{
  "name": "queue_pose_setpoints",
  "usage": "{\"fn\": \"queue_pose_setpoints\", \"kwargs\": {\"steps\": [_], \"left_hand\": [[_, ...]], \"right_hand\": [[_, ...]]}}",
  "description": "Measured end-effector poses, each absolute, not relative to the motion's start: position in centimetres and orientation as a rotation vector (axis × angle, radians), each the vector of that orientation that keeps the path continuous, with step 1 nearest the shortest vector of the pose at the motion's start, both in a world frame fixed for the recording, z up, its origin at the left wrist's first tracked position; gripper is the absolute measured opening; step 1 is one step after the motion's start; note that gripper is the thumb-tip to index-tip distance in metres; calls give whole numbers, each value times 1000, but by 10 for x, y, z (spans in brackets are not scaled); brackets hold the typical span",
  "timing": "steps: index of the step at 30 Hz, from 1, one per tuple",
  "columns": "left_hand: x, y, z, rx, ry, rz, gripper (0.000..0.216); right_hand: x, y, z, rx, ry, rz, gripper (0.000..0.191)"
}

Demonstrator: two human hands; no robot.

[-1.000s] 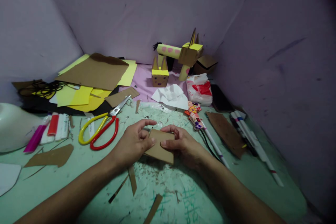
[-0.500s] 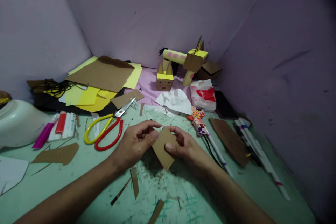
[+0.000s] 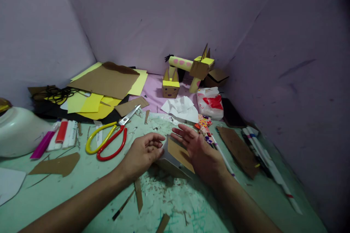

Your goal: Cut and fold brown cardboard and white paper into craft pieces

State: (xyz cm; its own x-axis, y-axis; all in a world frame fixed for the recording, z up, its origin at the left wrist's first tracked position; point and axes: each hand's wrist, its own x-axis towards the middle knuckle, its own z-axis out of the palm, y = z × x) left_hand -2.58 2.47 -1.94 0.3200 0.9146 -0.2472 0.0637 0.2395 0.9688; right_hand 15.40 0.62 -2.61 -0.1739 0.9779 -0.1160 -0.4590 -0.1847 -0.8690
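Note:
A small folded brown cardboard piece (image 3: 176,154) with a grey inner face rests on the green table (image 3: 82,185) between my hands. My left hand (image 3: 143,153) is closed on its left edge, fingers curled against the fold. My right hand (image 3: 201,149) lies against the piece's right flap with its fingers stretched out flat. Red and yellow scissors (image 3: 109,136) sit just left of my left hand.
Cardboard strips (image 3: 138,194) lie near the front. Brown and yellow sheets (image 3: 105,80) are stacked at the back left, cardboard animal figures (image 3: 188,71) and a tissue pack (image 3: 210,102) at the back. Pens (image 3: 262,156) and a brown scrap (image 3: 237,145) lie right. Glue sticks (image 3: 58,134) are left.
The flat cardboard piece has been turned and folded so one flap stands up. My right hand has let go of its pinch and now lies flat on the flap.

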Motion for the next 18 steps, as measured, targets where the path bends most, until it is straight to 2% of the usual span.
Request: {"fn": "queue_pose_setpoints", "kwargs": {"steps": [3, 8, 13, 18], "left_hand": [[-25, 24, -19, 1205, 1061, 749, 36], [-30, 19, -9, 1434, 1110, 788, 28], [-39, 9, 0, 2319, 1000, 1123, 39], [-38, 4, -6, 2634, 765, 1222, 47]], "right_hand": [[156, 4, -30, -860, -1079, 1515, 66], [163, -2, -26, -968, -1372, 1479, 85], [164, -4, -19, -974, -1495, 1332, 80], [154, -4, -20, -989, -1469, 1410, 82]]}}
